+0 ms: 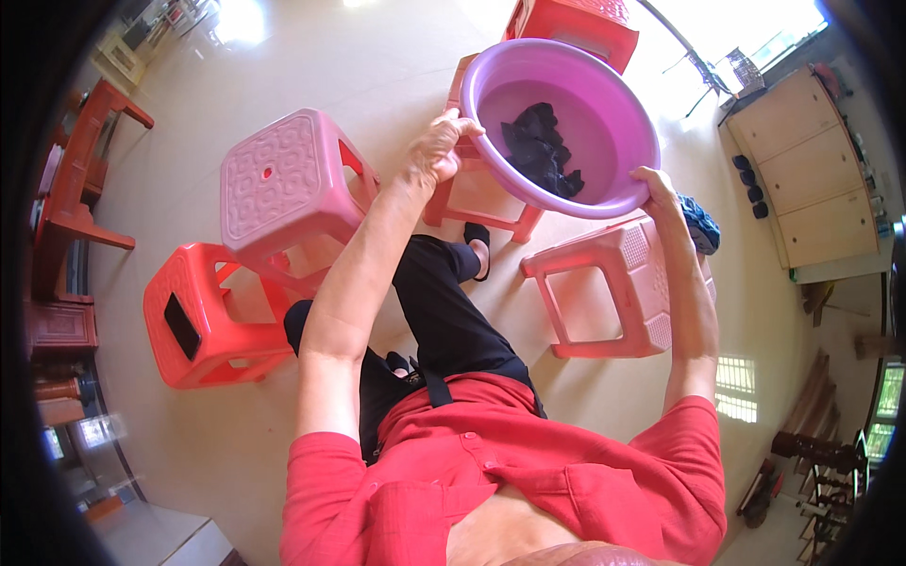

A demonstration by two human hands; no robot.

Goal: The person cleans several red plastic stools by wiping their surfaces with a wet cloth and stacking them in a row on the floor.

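Observation:
A purple plastic basin (488,152) is gripped at its rim by both hands. My left hand (439,148) holds the left side, with the thumb over the rim. My right hand (660,189) has hold of the lower right side of the rim. Dark, crumpled cloth (536,145) lies inside on the basin's bottom; whether there is water with it is hard to tell. Partly hidden behind the basin stands a pink plastic stool (524,225). I cannot tell whether the basin touches that stool.
To the left are a pink stool (272,177) and a red stool (205,354) bearing a smartphone (182,325). Another pink stool (637,283) stands at right, beside blue fabric (699,223). Beyond the basin is a red stool (573,28). A low cabinet (807,170) lines the right side.

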